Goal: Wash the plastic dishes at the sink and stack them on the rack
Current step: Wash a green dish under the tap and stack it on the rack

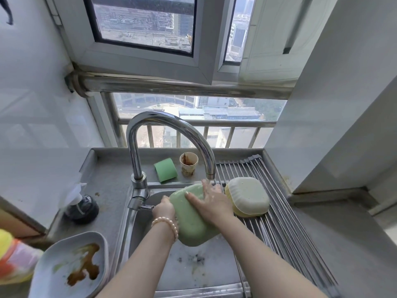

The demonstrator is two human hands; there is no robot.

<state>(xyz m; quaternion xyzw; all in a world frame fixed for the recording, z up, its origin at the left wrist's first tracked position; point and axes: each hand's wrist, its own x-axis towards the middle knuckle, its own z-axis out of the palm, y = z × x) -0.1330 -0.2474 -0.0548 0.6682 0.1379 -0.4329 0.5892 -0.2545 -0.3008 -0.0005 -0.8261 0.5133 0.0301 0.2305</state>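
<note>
Fingers of the left hand are curling round the green dish's edge; the right hand is pressing flat on its underside.

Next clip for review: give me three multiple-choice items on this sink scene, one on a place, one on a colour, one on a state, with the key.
1. Where do the washed dishes lie?
A. on the rack
B. in the sink
C. on the window sill

2. What colour is the dish being washed?
A. blue
B. green
C. red

3. How does the plate at the lower left look?
A. clean
B. broken
C. smeared with brown sauce

Key: 1 A, they sit upside down on the metal bars beside the tap. 2 B, the dish between the left hand and right hand is pale green. 3 C, brown streaks cross it.
</note>
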